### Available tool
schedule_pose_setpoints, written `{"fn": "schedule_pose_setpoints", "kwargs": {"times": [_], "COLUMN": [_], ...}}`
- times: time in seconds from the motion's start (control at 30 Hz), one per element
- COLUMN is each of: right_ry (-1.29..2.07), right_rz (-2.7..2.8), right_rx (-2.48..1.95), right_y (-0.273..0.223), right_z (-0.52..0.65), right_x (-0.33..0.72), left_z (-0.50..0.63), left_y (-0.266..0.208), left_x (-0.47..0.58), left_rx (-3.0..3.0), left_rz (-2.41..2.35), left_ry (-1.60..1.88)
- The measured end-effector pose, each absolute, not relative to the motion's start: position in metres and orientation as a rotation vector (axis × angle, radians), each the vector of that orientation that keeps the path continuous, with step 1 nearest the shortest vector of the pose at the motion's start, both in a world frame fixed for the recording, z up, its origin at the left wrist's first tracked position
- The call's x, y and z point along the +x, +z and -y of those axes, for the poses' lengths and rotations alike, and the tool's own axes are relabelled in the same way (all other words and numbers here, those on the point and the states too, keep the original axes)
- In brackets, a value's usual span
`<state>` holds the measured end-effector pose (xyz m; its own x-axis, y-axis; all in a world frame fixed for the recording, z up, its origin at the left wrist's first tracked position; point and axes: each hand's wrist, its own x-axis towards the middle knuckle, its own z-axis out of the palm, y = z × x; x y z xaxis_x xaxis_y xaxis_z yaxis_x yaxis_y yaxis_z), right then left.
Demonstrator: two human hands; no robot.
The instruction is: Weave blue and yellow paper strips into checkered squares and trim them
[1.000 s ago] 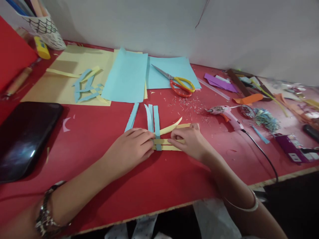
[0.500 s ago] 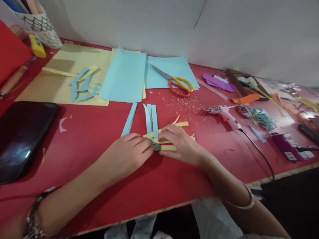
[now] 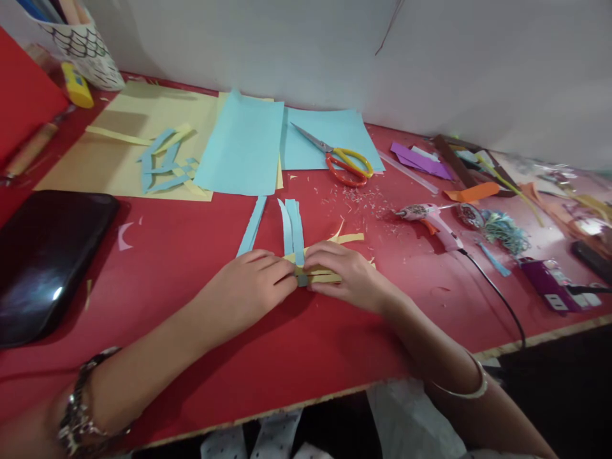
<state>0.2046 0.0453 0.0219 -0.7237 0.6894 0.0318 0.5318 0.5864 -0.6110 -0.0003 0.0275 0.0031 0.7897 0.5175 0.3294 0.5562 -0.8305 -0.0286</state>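
- left hand [image 3: 258,285]: fingers close together, tips at the left of the crossing; their undersides are hidden, so whether they grip i cannot tell.
- right hand [image 3: 348,274]: thumb and fingers parted over the yellow strips [image 3: 324,278]; pinch or mere press, unclear.
- the yellow strips run left to right between the hands; blue strips [image 3: 296,231] cross them, pointing away toward the wall [image 3: 310,51].
- red bench [image 3: 287,357]: bare just in front; scissors [image 3: 329,152] well beyond.

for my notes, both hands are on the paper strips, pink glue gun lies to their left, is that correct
The side is wrong: in the head view the pink glue gun lies to their right. The left hand and right hand are both on the paper strips.
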Motion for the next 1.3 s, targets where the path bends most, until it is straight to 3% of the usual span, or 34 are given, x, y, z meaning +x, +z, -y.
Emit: {"fn": "schedule_pose_setpoints", "kwargs": {"times": [0.47, 0.73, 1.3], "right_ry": [0.657, 0.253, 0.092], "right_rz": [2.485, 2.538, 2.456], "right_rx": [-0.935, -1.325, -1.509], "right_y": [0.024, 0.016, 0.017], "right_z": [-0.045, -0.049, -0.044], "right_x": [0.207, 0.210, 0.204], "left_z": [-0.027, -0.022, -0.022], "left_y": [0.005, 0.005, 0.005], "left_x": [0.000, 0.003, 0.007], "left_rx": [-2.843, -2.820, -2.806], "left_rz": [0.826, 0.812, 0.826], "left_ry": [-0.476, -0.449, -0.523]}}
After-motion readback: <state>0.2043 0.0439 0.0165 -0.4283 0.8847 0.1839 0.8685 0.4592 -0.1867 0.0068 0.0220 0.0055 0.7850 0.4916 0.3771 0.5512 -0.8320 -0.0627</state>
